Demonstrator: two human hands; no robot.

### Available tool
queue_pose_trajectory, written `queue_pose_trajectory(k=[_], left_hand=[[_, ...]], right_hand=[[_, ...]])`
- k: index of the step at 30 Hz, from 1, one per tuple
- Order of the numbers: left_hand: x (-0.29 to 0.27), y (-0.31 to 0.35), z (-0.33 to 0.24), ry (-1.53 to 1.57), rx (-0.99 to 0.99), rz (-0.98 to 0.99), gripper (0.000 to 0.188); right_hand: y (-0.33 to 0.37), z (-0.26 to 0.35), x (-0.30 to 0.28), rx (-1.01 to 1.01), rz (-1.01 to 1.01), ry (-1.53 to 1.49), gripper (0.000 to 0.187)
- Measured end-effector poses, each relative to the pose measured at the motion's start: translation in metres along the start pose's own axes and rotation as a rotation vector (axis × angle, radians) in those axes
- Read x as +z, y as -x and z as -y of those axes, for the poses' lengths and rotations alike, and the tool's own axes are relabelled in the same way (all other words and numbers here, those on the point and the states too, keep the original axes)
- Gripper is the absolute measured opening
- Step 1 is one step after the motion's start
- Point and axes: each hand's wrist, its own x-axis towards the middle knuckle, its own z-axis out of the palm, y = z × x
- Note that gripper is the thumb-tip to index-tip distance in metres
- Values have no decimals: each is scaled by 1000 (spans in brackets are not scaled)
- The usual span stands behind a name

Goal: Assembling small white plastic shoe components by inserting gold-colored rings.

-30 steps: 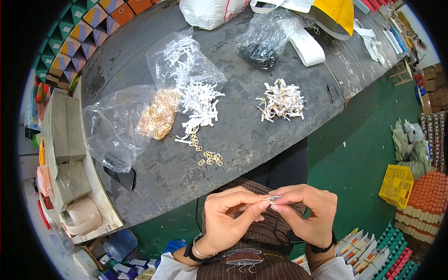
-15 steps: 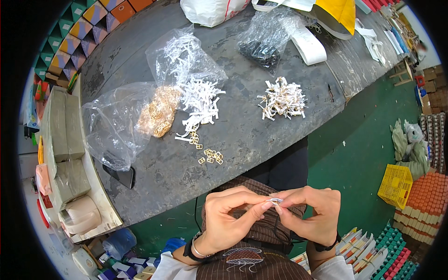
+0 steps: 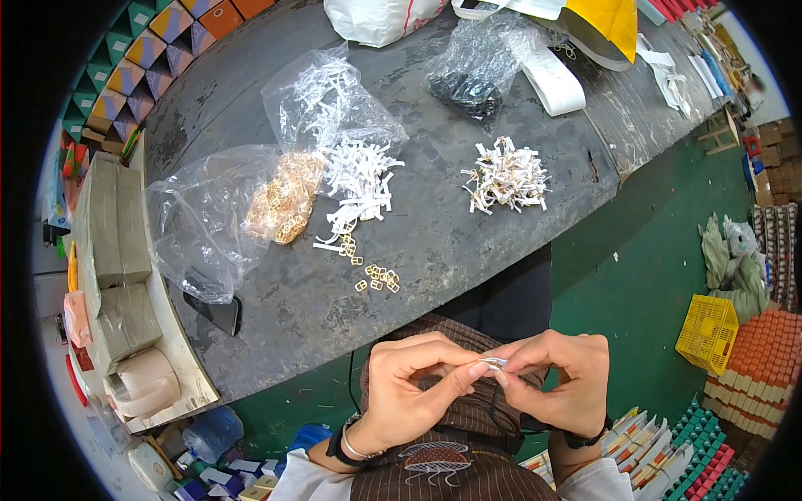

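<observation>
Over my lap, my left hand (image 3: 418, 386) and my right hand (image 3: 558, 376) meet fingertip to fingertip. Both pinch one short white strip (image 3: 494, 363), which seems to have a gold buckle on it, though fingers cover most of it. On the table beyond lie loose gold slide buckles (image 3: 383, 278). A clear bag of gold buckles (image 3: 284, 196) rests to their left. White strips (image 3: 359, 177) spill from another clear bag (image 3: 330, 92). Farther right is a heap of white strips with gold buckles (image 3: 506, 177).
A black phone (image 3: 215, 314) lies near the table's left edge, partly under plastic. At the back are a bag with black pieces (image 3: 476, 71), a white band roll (image 3: 551, 79) and a white sack (image 3: 380, 21). A yellow crate (image 3: 707, 334) stands on the floor at right.
Both hands stay pinched on the strip. The strip has flattened from a curved loop and sits slightly lower between my fingertips. Nothing on the table has moved.
</observation>
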Motion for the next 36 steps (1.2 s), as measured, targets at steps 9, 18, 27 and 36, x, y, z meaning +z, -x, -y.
queue_pose_trajectory(k=[9,18,27,36], left_hand=[[-5,-1,4,202,-86,18,10],[-4,-3,8,298,-149,27,11],[-6,-8,9,379,-157,45,12],[-5,-3,10,374,-225,30,12]], right_hand=[[0,-1,-5,96,33,-195,17],[0,2,6,103,-40,-77,21],[-7,6,1,104,16,-122,21],[-6,-1,-3,119,70,-168,13]])
